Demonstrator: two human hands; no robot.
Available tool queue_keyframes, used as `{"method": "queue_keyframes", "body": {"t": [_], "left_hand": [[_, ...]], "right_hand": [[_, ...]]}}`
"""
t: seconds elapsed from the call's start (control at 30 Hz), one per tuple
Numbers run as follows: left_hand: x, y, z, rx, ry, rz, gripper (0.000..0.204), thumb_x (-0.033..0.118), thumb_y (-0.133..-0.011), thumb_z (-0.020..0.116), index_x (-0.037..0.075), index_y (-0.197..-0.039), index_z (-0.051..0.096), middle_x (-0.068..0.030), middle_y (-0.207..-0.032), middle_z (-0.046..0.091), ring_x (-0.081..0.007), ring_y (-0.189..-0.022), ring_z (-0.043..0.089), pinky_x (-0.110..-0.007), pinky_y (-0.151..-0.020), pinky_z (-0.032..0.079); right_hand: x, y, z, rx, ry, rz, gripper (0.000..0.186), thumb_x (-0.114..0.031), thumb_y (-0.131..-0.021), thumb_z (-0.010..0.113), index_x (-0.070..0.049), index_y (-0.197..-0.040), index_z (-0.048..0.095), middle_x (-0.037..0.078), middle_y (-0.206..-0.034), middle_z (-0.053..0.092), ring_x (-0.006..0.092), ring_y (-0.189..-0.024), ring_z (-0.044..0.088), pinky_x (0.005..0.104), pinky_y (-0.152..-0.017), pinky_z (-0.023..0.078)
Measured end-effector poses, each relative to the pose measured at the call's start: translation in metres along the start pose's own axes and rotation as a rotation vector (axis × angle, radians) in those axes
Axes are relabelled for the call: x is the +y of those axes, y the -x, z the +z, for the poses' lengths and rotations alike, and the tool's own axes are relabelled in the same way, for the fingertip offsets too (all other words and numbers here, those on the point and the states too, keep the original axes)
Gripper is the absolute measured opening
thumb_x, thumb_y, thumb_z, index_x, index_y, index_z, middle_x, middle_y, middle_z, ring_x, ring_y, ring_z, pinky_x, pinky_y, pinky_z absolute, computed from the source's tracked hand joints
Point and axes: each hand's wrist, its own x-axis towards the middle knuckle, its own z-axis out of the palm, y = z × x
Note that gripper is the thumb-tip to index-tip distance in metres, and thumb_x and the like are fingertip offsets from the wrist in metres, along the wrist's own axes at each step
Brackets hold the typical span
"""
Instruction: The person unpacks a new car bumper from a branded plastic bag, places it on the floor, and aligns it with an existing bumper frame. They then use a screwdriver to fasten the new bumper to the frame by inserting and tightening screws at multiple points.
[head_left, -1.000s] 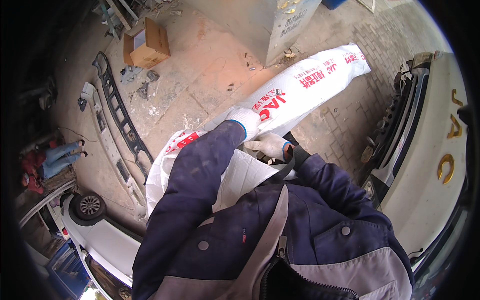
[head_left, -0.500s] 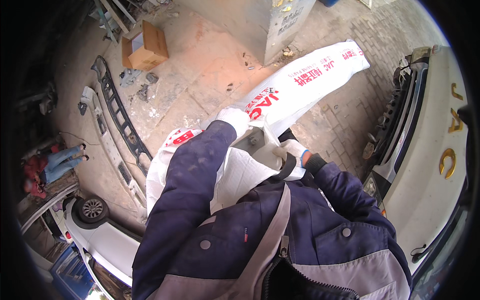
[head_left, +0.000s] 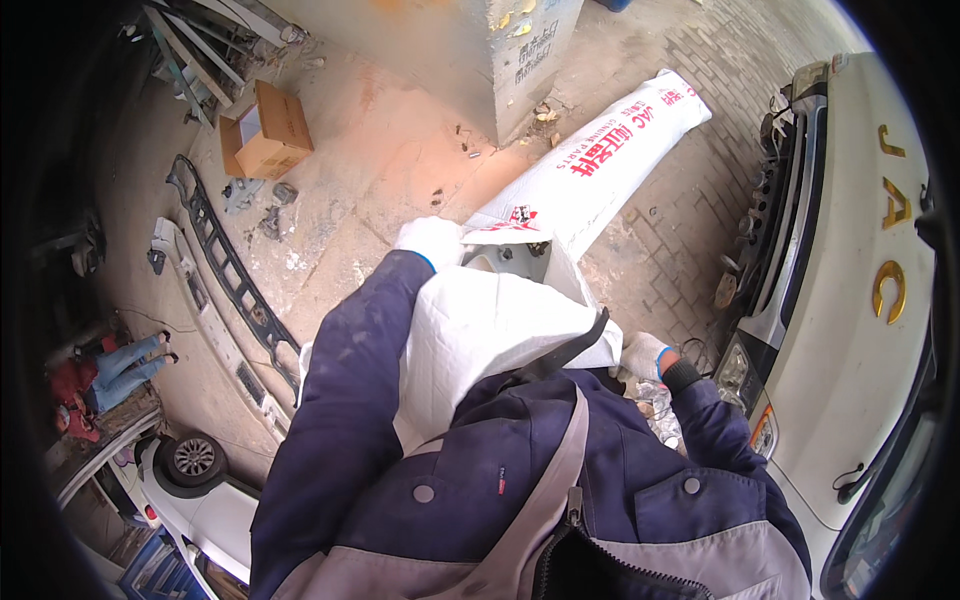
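close in, the person's dark blue jacket fills the lower frame, and a long white woven sack [head_left: 520,310] with red print is held against the chest, its open mouth bunched up near the body and its far end stretching away over the ground toward the upper right. the left hand [head_left: 430,240], in a white glove with a blue cuff, is closed on the upper edge of the sack's mouth. the right hand [head_left: 643,355], gloved the same way, is at the sack's lower right corner; it touches the fabric, but whether its fingers are curled on it cannot be told. a dark strap [head_left: 565,350] crosses the white fabric just left of that hand. below all this the floor [head_left: 380,170] is dusty, stained concrete that gives way to grey brick paving [head_left: 690,200] on the right. a white vehicle front [head_left: 850,300] with an exposed headlight stands just right of the person. to the left a black grille panel [head_left: 225,270] and a pale bumper lie on the ground, with a small wheel [head_left: 192,458] near them. further off sit an open cardboard box [head_left: 265,130] and a concrete pillar [head_left: 500,50].
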Motion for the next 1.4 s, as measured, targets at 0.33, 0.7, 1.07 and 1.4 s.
{"method": "queue_keyframes", "body": {"t": [0.33,0.7,1.07,1.4], "left_hand": [[0.075,0.053,-0.027,0.221,-0.154,0.207,0.025,0.025,-0.094,0.061,0.01,-0.089,0.08,-0.0182,-0.082,0.076,-0.0358,-0.079,0.077,-0.05,-0.071,0.061],[-0.06,0.062,-0.009,0.04,-0.064,-0.283,0.041,0.046,-0.095,0.066,0.009,-0.103,0.081,-0.021,-0.102,0.077,-0.0399,-0.099,0.075,-0.051,-0.089,0.059],[-0.109,0.045,0.049,-0.158,-0.254,-0.347,0.036,0.032,-0.098,0.058,0.008,-0.114,0.08,-0.0198,-0.115,0.077,-0.0349,-0.109,0.074,-0.05,-0.095,0.057],[0.1,-0.068,0.071,-0.098,-0.085,0.06,0.099,0.051,-0.081,0.082,-0.007,-0.153,0.044,-0.024,-0.129,0.069,-0.0364,-0.115,0.071,-0.05,-0.09,0.059]], "right_hand": [[-0.096,-0.174,-0.016,0.366,0.171,-0.045,0.075,-0.059,-0.096,0.059,0.008,-0.131,0.065,0.032,-0.117,0.072,0.0437,-0.095,0.074,0.044,-0.084,0.06],[0.003,-0.084,-0.015,0.313,0.251,0.036,0.057,-0.047,-0.102,0.048,0.001,-0.094,0.077,0.026,-0.086,0.074,0.0423,-0.094,0.073,0.0492,-0.09,0.056],[-0.06,-0.007,0.033,0.39,0.295,-0.238,0.051,-0.044,-0.102,0.054,-0.001,-0.086,0.077,0.027,-0.081,0.071,0.0451,-0.081,0.071,0.052,-0.078,0.056],[-0.121,0.007,0.017,0.217,0.513,-0.69,0.02,-0.02,-0.079,0.067,-0.007,-0.087,0.079,0.02,-0.078,0.071,0.041,-0.078,0.072,0.0489,-0.074,0.057]]}}
